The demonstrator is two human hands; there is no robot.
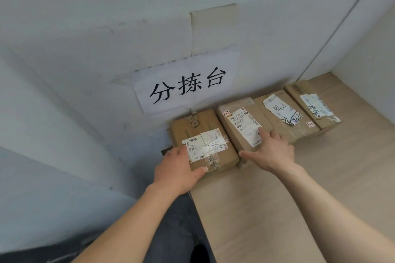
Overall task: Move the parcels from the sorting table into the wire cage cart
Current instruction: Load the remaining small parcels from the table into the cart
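While the left hand (178, 168) clasps the leftmost parcel (201, 132), the right hand (272, 152) spreads across the second parcel (240, 127).

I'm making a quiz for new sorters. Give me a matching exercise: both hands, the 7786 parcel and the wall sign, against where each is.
1 left hand
2 right hand
3 7786 parcel
4 paper sign

A taped to the wall
B third in the row, untouched
C grips the leftmost parcel
D rests on the second parcel

Pairs: 1-C, 2-D, 3-B, 4-A.
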